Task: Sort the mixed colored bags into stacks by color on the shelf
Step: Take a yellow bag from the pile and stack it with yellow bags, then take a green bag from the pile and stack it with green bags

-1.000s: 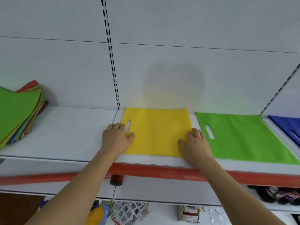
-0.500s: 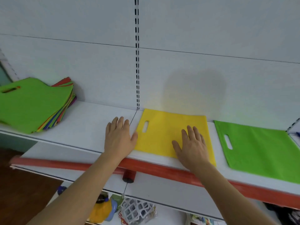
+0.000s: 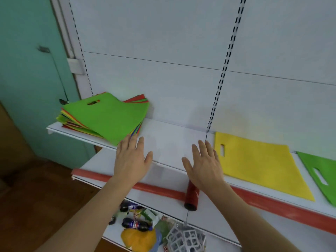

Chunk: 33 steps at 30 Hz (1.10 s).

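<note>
A mixed pile of coloured bags (image 3: 107, 116) lies at the left end of the white shelf (image 3: 169, 142), with a green bag on top. A single yellow bag (image 3: 258, 160) lies flat to the right of the upright, and a green bag (image 3: 321, 175) lies beside it at the frame's right edge. My left hand (image 3: 132, 159) hovers open with its fingertips at the near corner of the pile. My right hand (image 3: 203, 162) is open over bare shelf, just left of the yellow bag. Neither hand holds anything.
A red price strip (image 3: 158, 190) runs along the front of the shelf below, with a dark red cylinder (image 3: 190, 196) on it. Lower shelves hold bottles, a yellow item and a white lattice object (image 3: 185, 239). A teal wall (image 3: 31, 70) stands to the left.
Both hands have left the yellow bag and moved left across the shelf. The view has swung left, bringing the mixed pile close to my left hand.
</note>
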### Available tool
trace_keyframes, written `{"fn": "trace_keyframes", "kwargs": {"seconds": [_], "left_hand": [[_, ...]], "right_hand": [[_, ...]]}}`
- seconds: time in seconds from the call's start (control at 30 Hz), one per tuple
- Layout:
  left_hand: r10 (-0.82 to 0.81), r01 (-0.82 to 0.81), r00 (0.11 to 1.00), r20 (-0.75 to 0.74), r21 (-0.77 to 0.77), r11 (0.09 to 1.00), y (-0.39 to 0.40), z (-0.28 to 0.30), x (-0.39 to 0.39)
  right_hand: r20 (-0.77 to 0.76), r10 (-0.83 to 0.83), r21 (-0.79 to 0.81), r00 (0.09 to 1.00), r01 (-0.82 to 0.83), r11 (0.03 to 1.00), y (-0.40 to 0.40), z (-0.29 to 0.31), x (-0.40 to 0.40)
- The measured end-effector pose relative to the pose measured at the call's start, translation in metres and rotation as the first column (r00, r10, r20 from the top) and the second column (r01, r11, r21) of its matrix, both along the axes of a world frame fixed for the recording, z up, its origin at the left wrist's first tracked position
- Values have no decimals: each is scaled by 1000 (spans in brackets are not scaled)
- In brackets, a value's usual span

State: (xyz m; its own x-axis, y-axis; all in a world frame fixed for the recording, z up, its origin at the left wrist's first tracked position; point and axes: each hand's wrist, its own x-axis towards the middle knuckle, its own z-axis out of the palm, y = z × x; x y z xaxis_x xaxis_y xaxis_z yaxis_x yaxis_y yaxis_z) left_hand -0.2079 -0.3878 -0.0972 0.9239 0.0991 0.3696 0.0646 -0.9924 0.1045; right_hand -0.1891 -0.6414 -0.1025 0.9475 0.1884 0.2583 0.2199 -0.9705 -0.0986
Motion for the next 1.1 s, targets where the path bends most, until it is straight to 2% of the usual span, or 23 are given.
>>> {"fn": "trace_keyframes", "kwargs": {"seconds": [0.27,0.4,0.57,0.83,0.97,1.1], "left_hand": [[41,-41,999,-31,-1,999,120,0,-15],[83,-83,996,-39,2,997,165,-1,3],[94,-94,995,-22,32,995,211,1,43],[155,-152,988,-15,127,980,266,18,121],[199,-182,976,-86,174,968,281,10,148],[149,-132,985,-86,185,974,288,3,159]], "right_hand": [[7,79,21,997,-79,997,133,-7,-9],[24,112,-15,993,-111,994,179,-1,16],[63,144,21,988,-146,989,232,2,69],[38,172,-1,984,-172,985,294,7,142],[-50,158,-44,986,-160,986,312,4,159],[-48,115,-97,992,-120,988,318,2,167]]}}
